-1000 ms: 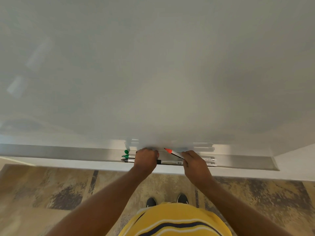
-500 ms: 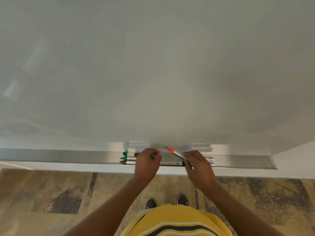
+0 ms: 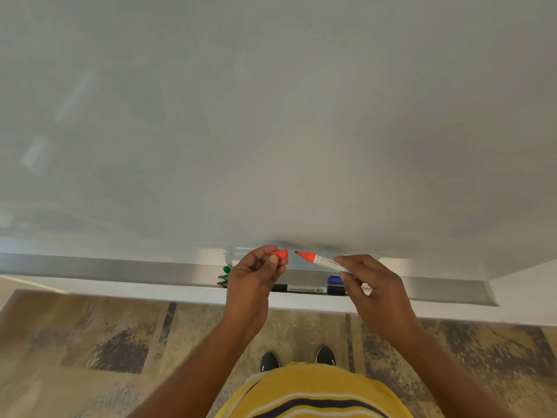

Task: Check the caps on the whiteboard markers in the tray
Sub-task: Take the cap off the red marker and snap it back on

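Working above the tray [image 3: 120,268], I see the task as only partly done: several markers [image 3: 306,288] lie in it, their caps unjudgeable from here. My right hand [image 3: 375,286] grips the orange marker [image 3: 327,261], nib bare; my left hand [image 3: 256,274] pinches its orange cap [image 3: 280,254] just beside the nib.

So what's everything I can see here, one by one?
whiteboard: one, pale grey, fills the upper view
tray: one, silver, along the board's bottom edge
orange marker: one, uncapped, above the tray
orange cap: one, just left of the marker's tip, apart from it
markers in the tray: several, green, black, blue; exact count unclear
floor: tan, dark patches
shoes: two, black
shirt: yellow, striped
left hand: holds the cap
right hand: holds the marker
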`<state>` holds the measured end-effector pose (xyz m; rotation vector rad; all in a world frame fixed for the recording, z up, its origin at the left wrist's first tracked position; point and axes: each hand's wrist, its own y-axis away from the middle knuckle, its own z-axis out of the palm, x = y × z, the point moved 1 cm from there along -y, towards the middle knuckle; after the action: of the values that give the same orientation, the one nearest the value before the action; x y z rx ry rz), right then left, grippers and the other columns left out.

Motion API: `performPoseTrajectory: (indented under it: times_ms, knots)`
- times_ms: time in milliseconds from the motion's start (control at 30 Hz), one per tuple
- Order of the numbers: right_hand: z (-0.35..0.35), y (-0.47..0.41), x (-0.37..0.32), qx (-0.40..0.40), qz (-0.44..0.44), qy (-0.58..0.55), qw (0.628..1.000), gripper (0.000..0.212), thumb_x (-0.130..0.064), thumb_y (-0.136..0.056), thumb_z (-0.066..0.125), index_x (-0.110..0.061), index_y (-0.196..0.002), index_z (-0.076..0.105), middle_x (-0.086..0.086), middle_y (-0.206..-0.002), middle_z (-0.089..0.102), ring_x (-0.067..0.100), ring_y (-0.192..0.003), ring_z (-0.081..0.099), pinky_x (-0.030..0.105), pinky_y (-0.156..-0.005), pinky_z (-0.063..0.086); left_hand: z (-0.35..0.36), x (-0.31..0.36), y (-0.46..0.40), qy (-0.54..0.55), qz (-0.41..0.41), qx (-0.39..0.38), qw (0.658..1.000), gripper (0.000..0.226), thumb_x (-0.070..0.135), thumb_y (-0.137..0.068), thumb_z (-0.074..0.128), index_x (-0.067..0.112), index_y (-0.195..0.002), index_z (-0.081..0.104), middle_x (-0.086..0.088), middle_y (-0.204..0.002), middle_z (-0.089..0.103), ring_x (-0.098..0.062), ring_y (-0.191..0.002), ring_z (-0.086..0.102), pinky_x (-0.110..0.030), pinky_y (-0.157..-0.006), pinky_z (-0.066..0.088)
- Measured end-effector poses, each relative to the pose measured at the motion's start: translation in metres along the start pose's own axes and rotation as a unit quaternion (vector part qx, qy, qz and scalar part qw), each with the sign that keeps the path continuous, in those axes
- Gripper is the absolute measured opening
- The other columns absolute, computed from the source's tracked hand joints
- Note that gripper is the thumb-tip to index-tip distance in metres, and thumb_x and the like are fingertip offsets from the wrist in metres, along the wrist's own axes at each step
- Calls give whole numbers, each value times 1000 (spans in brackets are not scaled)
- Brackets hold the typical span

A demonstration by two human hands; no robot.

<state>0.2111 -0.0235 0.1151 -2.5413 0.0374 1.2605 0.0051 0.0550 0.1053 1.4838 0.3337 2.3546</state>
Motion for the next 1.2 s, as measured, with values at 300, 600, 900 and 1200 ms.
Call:
performPoseTrajectory:
  times_ms: [300,600,900,1200]
  knots:
    - [-3,-5,-1,-23,-19,61,998,32,-17,-90,53,-21,-120,62,-7,-108,61,2,-94,55,4,-77,39,7,3,6,-26,32,-14,999,20,0,-90,60,6,-105,72,-13,-95,76,-22,-87,71,-27,-80,59]
    - [-4,-15,-7,-60,-32,76,995,35,-2,-89,59,-15,-122,62,-1,-114,62,11,-103,56,14,-89,45,9,2,6,-210,65,-20,975,17,8,-92,63,17,-101,74,-3,-86,77,-19,-85,73,-23,-78,59]
    - [0,-22,-9,-83,-4,66,994,36,6,-87,58,-12,-117,65,2,-114,66,15,-98,62,27,-94,49,2,10,-1,-397,118,-15,910,17,10,-91,65,19,-97,76,2,-75,74,-7,-70,67,-10,-63,49]
    - [19,-20,6,-52,-7,87,995,36,7,-84,61,-11,-115,66,8,-116,67,18,-100,62,19,-97,42,1,7,-14,-476,148,-32,866,16,10,-93,63,19,-100,75,6,-77,71,-4,-69,65,-7,-64,46]
